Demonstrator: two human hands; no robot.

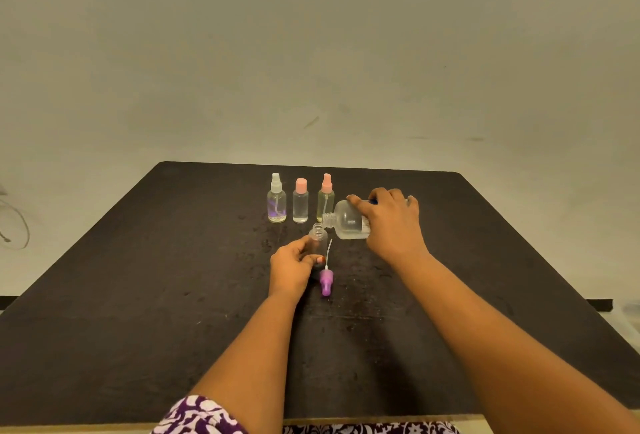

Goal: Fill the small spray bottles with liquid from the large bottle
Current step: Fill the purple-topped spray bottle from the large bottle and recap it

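Large bottle (348, 222), clear and uncapped, is tipped almost on its side, with its mouth just above and right of the open small bottle (318, 239). The right hand (391, 222) grips the large bottle from above, fingers wrapped round its body. The left hand (292, 267) curls round the open small bottle, which stands upright on the dark table (138, 295). A purple spray cap (326, 283) with a thin tube lies just right of the small bottle, nearer the person. Behind the small bottle stand 3 capped bottles in a row: white-sprayer bottle (276, 203), pink-capped bottle (300, 205), pink-sprayer bottle (325, 201). Whether liquid is flowing cannot be told.
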